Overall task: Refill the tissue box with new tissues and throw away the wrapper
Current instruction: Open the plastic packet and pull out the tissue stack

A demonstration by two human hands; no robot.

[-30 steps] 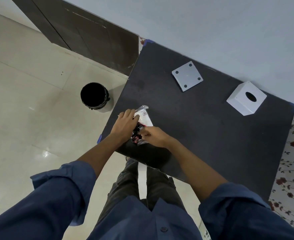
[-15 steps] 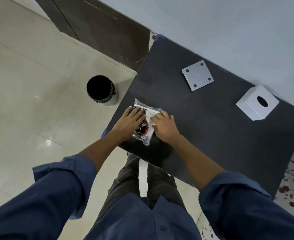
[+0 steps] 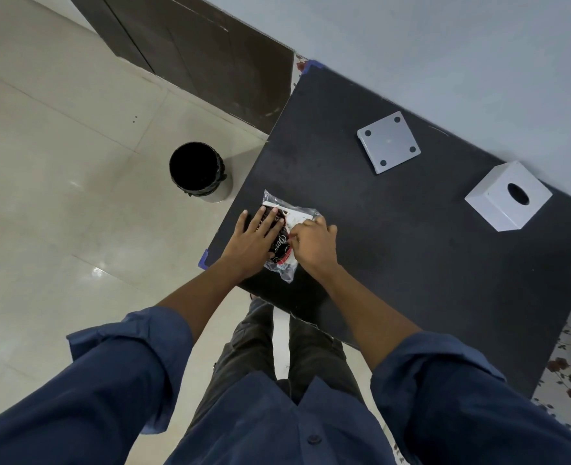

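Here, at the tabletop's (image 3: 411, 263) near left corner, the left hand (image 3: 255, 238) presses flat on the tissue pack (image 3: 285, 229), its long axis running away from the person, while the right hand (image 3: 314, 245) pinches the wrapper beside it.

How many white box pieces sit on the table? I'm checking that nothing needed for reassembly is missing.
2: the flat base plate with four dark dots lies at the table's far side; the box cover, with its round hole, stands to its right. None seems hidden.
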